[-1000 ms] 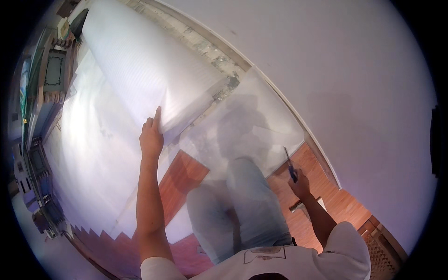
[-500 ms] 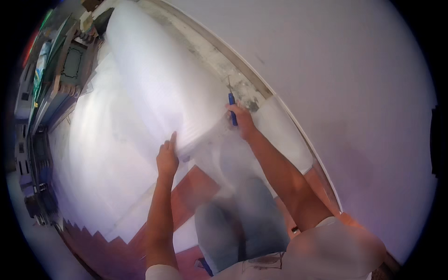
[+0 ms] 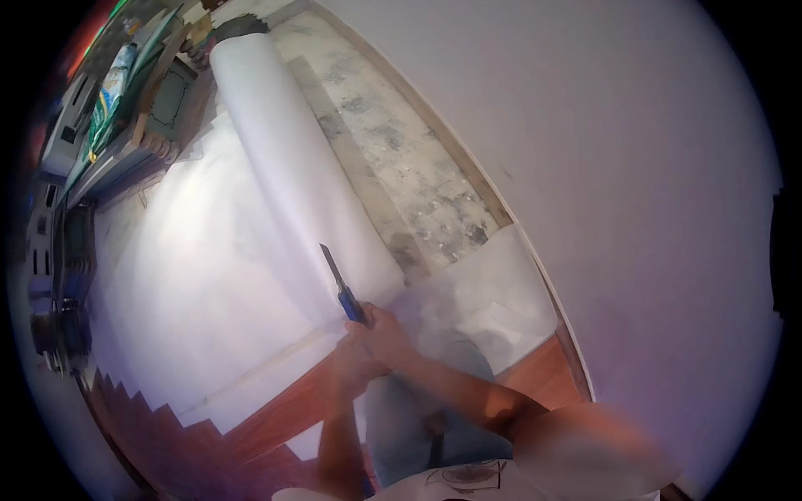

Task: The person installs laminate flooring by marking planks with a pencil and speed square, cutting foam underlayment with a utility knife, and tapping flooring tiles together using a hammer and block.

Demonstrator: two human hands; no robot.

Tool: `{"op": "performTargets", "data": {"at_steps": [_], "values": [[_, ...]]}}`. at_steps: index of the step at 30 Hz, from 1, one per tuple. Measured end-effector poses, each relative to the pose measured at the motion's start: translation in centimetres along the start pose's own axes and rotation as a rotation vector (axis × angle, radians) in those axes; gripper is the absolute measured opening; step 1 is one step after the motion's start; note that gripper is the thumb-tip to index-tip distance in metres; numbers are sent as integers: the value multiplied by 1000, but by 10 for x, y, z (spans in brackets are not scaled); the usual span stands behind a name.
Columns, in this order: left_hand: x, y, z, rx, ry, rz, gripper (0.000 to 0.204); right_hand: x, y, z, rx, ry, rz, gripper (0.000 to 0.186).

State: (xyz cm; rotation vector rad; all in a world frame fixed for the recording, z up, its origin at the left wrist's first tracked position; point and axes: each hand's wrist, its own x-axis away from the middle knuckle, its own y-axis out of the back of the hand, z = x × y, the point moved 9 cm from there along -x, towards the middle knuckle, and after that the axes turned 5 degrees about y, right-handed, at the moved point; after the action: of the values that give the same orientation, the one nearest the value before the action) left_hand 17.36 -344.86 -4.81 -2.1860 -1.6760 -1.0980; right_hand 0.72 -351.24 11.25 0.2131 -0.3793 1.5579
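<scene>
My right hand (image 3: 383, 336) is closed around the blue handle of a utility knife (image 3: 351, 306), whose long blade points up and away over the white sheeting. Just below it, my left hand (image 3: 357, 364) is close to or against the right one; it is blurred and partly covered, so its fingers do not show clearly. Ahead of both hands a thick white roll of sheet underlay (image 3: 309, 167) lies lengthwise on the floor. Its near end is just beyond the knife. White sheeting (image 3: 200, 250) spreads flat on the left of the roll.
A smaller white sheet (image 3: 501, 309) lies by the pale wall (image 3: 635, 184) on the right. Rough, stained bare floor (image 3: 393, 142) runs between roll and wall. Red-brown floor planks (image 3: 284, 397) with a stepped edge lie nearer me. Furniture (image 3: 167, 100) lines the far left.
My right hand has brought the knife left and toward me from the roll's near end. My left hand has come off the roll, back beside the right. The roll looks narrower and its near end smoother.
</scene>
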Motion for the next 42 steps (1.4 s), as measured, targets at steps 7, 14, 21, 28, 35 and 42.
{"op": "performTargets", "data": {"at_steps": [7, 14, 21, 28, 35, 42], "values": [[74, 36, -150, 1494, -169, 70, 68, 11, -65, 37, 394, -96, 193, 37], [62, 101, -139, 1706, -88, -232, 44, 33, -54, 16, 204, -33, 196, 33], [68, 127, -77, 1576, -51, -403, 46, 106, -62, 12, -108, -461, 246, 30], [77, 147, -60, 1540, -28, -457, 46, 115, -91, -19, -251, -590, 232, 31], [82, 150, -71, 1387, -10, -266, 41, 86, -145, -9, -268, -546, 197, 40], [85, 129, -118, 1746, -141, 166, 48, 71, -176, 26, -416, -505, 262, 32]]}}
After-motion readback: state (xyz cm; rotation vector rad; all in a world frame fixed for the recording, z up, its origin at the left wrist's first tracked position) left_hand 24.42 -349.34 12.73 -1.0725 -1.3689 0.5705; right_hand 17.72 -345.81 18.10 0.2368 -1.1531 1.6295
